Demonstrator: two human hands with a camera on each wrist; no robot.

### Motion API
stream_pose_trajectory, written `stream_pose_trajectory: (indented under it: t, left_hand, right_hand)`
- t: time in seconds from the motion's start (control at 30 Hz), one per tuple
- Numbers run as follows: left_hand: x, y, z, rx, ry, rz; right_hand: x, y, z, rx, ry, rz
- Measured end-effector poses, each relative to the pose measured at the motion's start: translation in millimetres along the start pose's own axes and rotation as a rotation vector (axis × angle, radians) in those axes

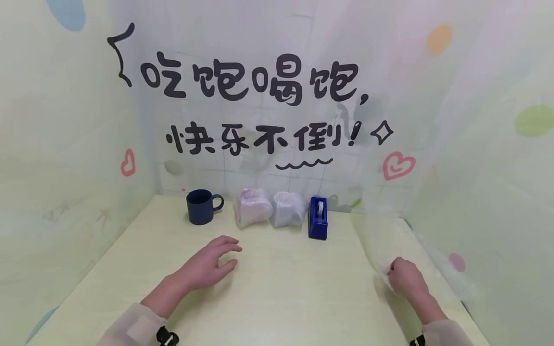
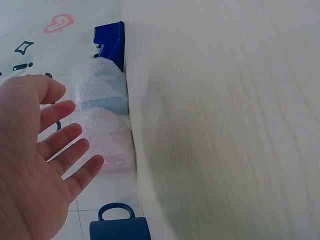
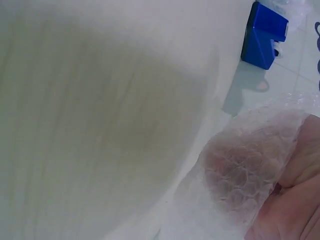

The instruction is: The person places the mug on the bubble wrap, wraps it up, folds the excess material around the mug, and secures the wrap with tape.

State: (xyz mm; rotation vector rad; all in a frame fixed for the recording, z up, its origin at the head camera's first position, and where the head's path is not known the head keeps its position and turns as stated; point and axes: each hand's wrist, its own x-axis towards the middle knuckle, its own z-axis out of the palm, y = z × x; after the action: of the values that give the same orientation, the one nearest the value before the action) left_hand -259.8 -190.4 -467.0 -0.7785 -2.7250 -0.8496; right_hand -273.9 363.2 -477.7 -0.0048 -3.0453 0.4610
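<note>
Bubble wrap point(image 3: 237, 167), gripped in your right fingers point(image 1: 396, 267), should prove light, limp and slippery, best held by its edge, your left fingers point(image 2: 61, 140) spread empty.

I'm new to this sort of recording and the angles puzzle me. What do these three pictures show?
There's no robot here, just a person. The widest picture comes from a camera on the head; the other two come from cameras worn on each wrist, so things look turned. Along the back of the table stand a dark blue mug, a pinkish wrapped bundle, a bluish wrapped bundle and a blue tape dispenser. The right hand grips clear bubble wrap; the left hand holds nothing.
</note>
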Motion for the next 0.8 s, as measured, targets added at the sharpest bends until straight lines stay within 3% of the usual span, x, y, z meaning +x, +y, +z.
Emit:
stream_pose_trajectory:
  t: [0.1,0.23,0.4,0.5,0.63,0.8]
  left_hand:
    - [1.6,-0.8,-1.2,0.005,-0.001,-0.005]
    - [3.4,-1.3,-3.4,-0.001,-0.008,-0.018]
    - [4.4,-0.9,-9.5,-0.007,0.004,-0.021]
    - [4.5,-1.5,-12.5,-0.008,0.019,-0.022]
    - [4.4,-5.1,-15.2,-0.008,0.046,-0.028]
    - [5.6,-10.4,-22.1,-0.06,0.147,-0.073]
  right_hand:
    - [-6.5,-10.7,-9.1,0.006,0.051,-0.064]
    - [-15.8,-30.3,-15.6,-0.014,0.18,-0.185]
    - [-22.4,-58.0,-16.1,-0.052,0.439,-0.46]
    - [-22.6,-72.7,-15.6,-0.076,0.548,-0.642]
    - [-24.5,-89.7,-14.9,-0.077,0.573,-0.826]
    - [-32.9,-109.4,-7.6,-0.067,0.501,-0.977]
